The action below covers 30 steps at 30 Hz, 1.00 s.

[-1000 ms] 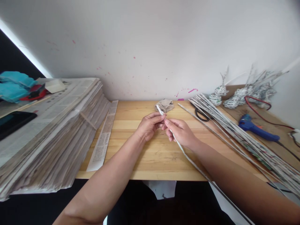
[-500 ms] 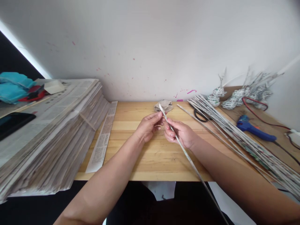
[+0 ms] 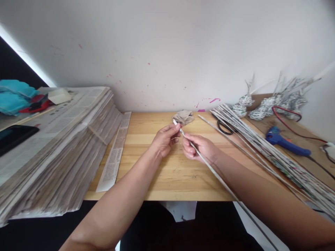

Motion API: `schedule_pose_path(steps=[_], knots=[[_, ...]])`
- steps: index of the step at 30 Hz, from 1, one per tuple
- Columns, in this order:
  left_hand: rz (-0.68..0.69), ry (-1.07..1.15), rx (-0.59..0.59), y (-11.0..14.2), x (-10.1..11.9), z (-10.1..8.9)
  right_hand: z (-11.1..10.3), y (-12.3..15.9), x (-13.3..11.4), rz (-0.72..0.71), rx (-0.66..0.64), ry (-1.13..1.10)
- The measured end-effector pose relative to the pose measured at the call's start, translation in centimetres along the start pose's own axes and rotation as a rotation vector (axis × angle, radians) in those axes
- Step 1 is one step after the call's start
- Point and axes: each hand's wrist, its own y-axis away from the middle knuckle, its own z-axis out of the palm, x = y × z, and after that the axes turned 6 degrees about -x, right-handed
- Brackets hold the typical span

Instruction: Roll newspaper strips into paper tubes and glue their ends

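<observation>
A long, thin rolled newspaper tube slants from between my hands down past the table's front edge on the right. My left hand pinches it close to its upper white tip, thumb on top. Just below, my right hand has its fingers closed around the tube. Behind the tip lies a crumpled grey-beige cloth on the wooden table. A flat newspaper strip rests to the left of my left hand.
At left stands a tall newspaper stack bearing a phone and a blue bundle. On the right are many paper tubes, black-handled scissors, a blue glue gun and woven paper pieces.
The tube's upper tip has shifted left and slightly down, and its lower end has swung to the right. Both hands keep their hold, nearly in place.
</observation>
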Motion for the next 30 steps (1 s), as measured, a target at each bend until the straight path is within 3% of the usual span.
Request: schedule_pose_path(steps=[3, 5, 11, 14, 24, 30], knots=[[-0.001, 0.024, -0.062, 0.05, 0.06, 0.08, 0.03, 0.25, -0.36, 0.043, -0.113, -0.112], [0.011, 0.027, -0.072, 0.02, 0.09, 0.11, 0.04, 0.26, -0.29, 0.032, -0.108, -0.080], [0.066, -0.056, 0.019, -0.18, -0.03, 0.14, 0.02, -0.15, 0.53, -0.154, 0.182, 0.396], [0.049, -0.062, 0.004, -0.16, -0.09, 0.20, 0.09, -0.13, 0.60, -0.154, 0.213, 0.456], [0.001, 0.021, -0.110, -0.07, 0.06, 0.09, 0.10, 0.16, -0.02, -0.005, -0.119, -0.120], [-0.001, 0.039, -0.144, -0.17, -0.20, -0.19, -0.08, 0.07, 0.02, -0.036, -0.090, -0.197]])
